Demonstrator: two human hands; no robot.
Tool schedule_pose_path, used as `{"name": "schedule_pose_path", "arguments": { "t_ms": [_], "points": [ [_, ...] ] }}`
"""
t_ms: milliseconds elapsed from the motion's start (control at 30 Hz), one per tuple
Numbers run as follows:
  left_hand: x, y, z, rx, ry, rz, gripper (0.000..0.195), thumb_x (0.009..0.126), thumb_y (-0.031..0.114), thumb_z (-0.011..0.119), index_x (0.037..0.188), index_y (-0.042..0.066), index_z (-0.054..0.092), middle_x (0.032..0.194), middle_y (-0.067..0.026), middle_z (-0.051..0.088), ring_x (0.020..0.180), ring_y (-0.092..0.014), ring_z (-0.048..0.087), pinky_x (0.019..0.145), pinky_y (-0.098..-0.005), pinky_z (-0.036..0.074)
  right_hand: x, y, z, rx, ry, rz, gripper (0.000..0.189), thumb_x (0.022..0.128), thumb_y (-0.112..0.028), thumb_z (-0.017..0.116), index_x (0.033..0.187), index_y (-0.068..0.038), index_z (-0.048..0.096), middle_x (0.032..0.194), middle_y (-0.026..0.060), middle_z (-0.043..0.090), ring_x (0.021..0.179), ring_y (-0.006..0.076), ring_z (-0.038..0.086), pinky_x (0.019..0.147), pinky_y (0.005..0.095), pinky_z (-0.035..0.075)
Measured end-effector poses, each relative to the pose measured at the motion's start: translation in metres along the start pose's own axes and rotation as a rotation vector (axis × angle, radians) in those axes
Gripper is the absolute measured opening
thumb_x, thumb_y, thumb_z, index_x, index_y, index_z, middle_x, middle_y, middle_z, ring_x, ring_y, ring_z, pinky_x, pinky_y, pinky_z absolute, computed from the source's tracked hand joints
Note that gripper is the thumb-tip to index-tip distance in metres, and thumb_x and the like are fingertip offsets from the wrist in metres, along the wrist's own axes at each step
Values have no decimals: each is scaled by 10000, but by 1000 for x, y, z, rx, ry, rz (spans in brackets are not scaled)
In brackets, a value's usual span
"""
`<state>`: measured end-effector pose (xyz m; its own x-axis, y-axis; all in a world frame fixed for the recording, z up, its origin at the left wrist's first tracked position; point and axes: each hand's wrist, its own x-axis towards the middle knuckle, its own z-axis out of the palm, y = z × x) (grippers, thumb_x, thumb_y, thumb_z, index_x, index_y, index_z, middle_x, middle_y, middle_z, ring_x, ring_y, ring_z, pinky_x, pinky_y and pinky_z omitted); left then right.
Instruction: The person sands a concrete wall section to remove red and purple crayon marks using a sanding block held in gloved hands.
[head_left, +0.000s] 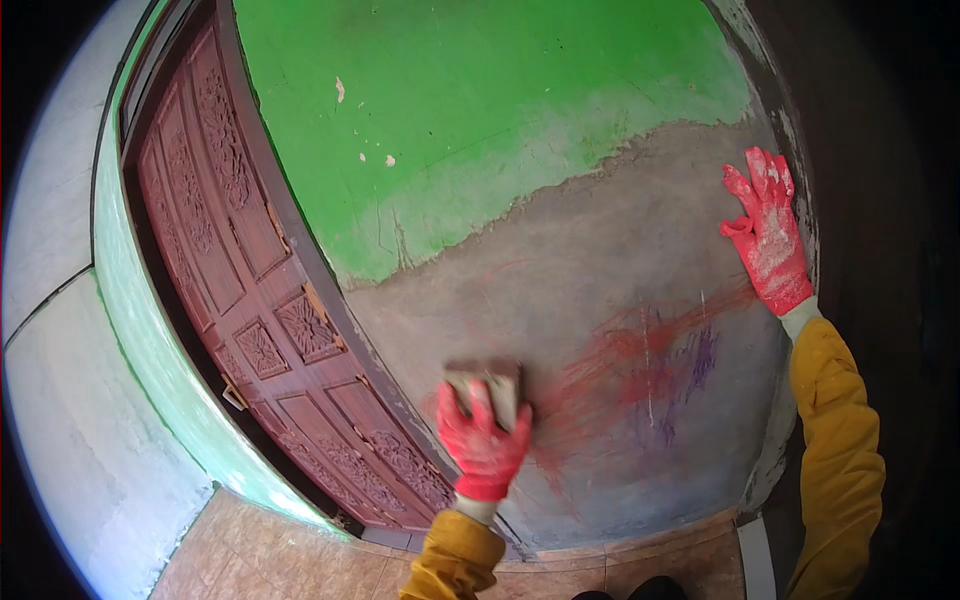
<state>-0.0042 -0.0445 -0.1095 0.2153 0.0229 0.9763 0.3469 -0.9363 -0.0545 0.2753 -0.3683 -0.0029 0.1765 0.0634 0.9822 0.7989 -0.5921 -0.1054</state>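
My left hand (484, 450), in a red coated glove, presses a flat beige sanding block (506, 390) against the bare grey plaster of the wall (570, 255). The block's edges are blurred, and part of it is hidden by my fingers. Red scribbled marks (600, 367) spread over the plaster to the right of the block, with purple scribbles (703, 352) beyond them. Near the wall's right edge, my right hand (772, 240) rests on the surface with its fingers apart, holding nothing. Pale dust coats the back of that red glove.
Green paint (487, 82) covers the upper wall down to a ragged edge. At left stands a carved reddish-brown wooden door (300, 405) with a metal handle (234, 393). Brown floor tiles (285, 551) run along the bottom, where dark shoe tips (657, 589) show.
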Motion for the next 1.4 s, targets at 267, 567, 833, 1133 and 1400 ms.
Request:
{"name": "schedule_pose_path", "arguments": {
  "t_ms": [267, 567, 833, 1133, 1400],
  "points": [
    [147, -11, -9, 73, 256, -179, 926, 743, 288, 815, 1528, 55, 381, 1506, -335, 372, 1361, -518, 417, 1115, -522, 397, 0, -8, -4, 60, -30, 40, 722, 778, 36, 759, 1439, -164, 546, 1623, 113, 312, 1513, 412, 222, 1149, 417, 418],
    [-24, 2, 15, 3, -53, 167, 914, 620, 393, 876, 1400, 104, 498, 1450, -343, 386, 1244, -528, 482, 969, -587, 460, 1, -3, -5, -31, 14, -14, 682, 778, -7, 770, 1414, -154, 574, 1618, 123, 316, 1509, 421, 224, 1174, 439, 374],
    [152, 21, -4, 4, 255, -197, 899, 753, 267, 823, 1521, 60, 405, 1525, -314, 375, 1373, -486, 422, 1135, -505, 380, -2, 0, -4, -34, -7, -19, 684, 776, -10, 769, 1416, -148, 572, 1610, 132, 323, 1504, 429, 229, 1175, 447, 374],
    [-43, 6, 20, 39, 57, -24, 1027, 691, 372, 854, 1529, 34, 367, 1535, -354, 317, 1374, -549, 390, 1124, -573, 380, 2, -7, -6, -71, -12, -30, 649, 790, -49, 771, 1406, -121, 578, 1605, 141, 323, 1501, 437, 224, 1202, 442, 331],
    [128, -6, 3, 20, 249, -206, 916, 787, 252, 803, 1557, 43, 353, 1576, -304, 311, 1429, -485, 362, 1164, -498, 352, -1, -4, -9, 89, -34, 19, 638, 772, -37, 777, 1380, -114, 598, 1593, 147, 339, 1495, 446, 231, 1198, 456, 335]
  ]
}}
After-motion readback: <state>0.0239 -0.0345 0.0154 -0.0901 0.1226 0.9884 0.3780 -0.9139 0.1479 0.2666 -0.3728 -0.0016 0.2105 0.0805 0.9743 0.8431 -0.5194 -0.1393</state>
